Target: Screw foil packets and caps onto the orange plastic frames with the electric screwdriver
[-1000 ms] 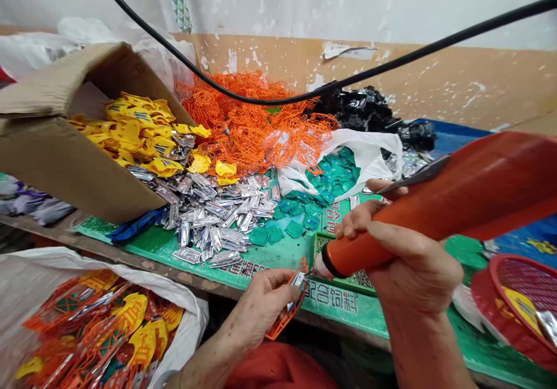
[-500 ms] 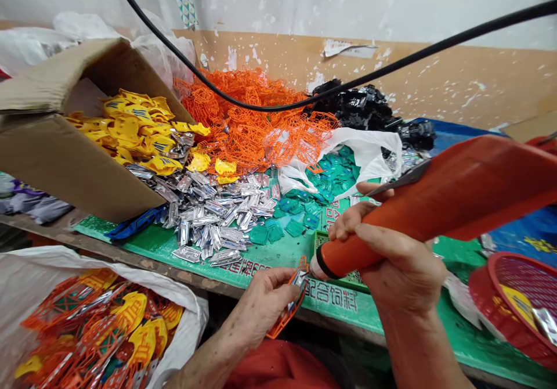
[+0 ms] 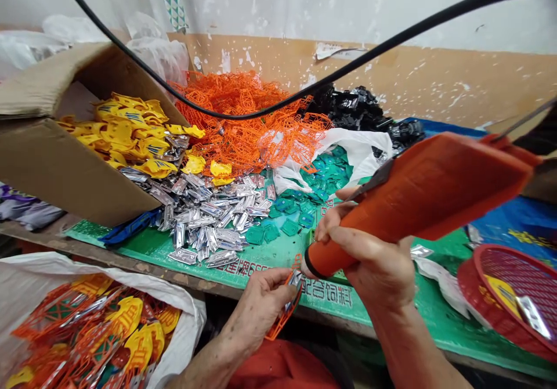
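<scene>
The red tool has swung left with the right hand since the previous frame, bringing its rear end into fuller view as its nose remains by the work. The right hand is closed around the tool's barrel, fingers wrapped over its front part. The left hand, thumb and fingers pinched together, grips an orange frame with a silver plate on it, held at the near edge of the green-covered table. The tool's nose is at the far end of the frame; whether they touch is hard to tell. Beyond the hands lie loose silver plates, a tangle of orange frames, green pieces partly in a white bag, and a heap of black parts. Yellow parts spill from a tipped cardboard box at left. A white sack of mixed pieces sits below, and a red basket stands at right.
</scene>
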{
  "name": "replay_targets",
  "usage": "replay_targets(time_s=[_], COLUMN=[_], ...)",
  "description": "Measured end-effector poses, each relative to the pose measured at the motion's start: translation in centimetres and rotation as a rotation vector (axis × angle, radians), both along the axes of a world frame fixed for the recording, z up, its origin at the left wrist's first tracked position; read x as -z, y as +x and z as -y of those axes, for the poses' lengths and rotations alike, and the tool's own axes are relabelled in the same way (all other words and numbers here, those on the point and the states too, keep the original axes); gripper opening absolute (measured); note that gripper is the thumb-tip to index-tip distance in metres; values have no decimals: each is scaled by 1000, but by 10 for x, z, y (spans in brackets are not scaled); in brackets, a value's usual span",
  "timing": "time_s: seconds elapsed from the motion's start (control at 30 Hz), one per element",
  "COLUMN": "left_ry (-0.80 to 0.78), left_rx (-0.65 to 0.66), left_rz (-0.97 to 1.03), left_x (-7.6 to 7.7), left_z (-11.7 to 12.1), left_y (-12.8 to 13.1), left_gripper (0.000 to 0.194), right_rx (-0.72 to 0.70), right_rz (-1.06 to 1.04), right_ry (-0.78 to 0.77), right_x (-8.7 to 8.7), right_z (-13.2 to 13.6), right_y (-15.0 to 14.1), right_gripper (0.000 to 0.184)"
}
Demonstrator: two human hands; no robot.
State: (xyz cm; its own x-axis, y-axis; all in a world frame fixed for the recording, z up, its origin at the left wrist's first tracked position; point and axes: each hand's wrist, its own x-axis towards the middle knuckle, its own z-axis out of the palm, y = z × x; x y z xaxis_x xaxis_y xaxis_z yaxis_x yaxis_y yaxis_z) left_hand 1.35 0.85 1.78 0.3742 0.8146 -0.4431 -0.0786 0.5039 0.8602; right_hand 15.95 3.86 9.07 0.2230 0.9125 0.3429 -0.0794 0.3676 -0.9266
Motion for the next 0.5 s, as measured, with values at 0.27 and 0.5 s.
replay_targets(time_s=[0.27,0.5], left_ry=[-34,-74], left_rx=[-70,-348], left_rz=[26,111], left_x=[5,-12], left_z=[1,-10], left_y=[-2,-28], left_gripper=[29,36], right_rx=[-71,144], right_rz=[-116,-209], right_ry=[-9,102], right_x=[-2,-9], right_z=[4,-1], right_y=[-2,34], right_gripper=[38,34])
